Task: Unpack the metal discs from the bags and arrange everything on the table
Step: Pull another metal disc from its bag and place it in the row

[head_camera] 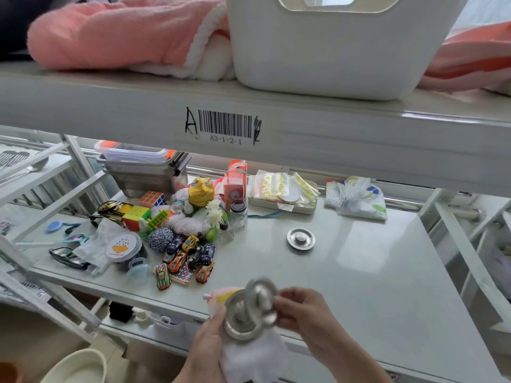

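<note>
Gripping by the rims, two metal discs (250, 310) were clamped between left hand (206, 344) and right hand (307, 313) above a bag (249, 357); stiff, smooth, likely slippery.

I see 2 shiny metal discs (250, 310) over a thin white bag (249, 357), a glossy smooth table (359, 272), and a fluffy pink blanket (110, 31).

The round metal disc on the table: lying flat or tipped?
Flat. The round metal disc rests on the pale table, knob up, rim showing all round.
</note>
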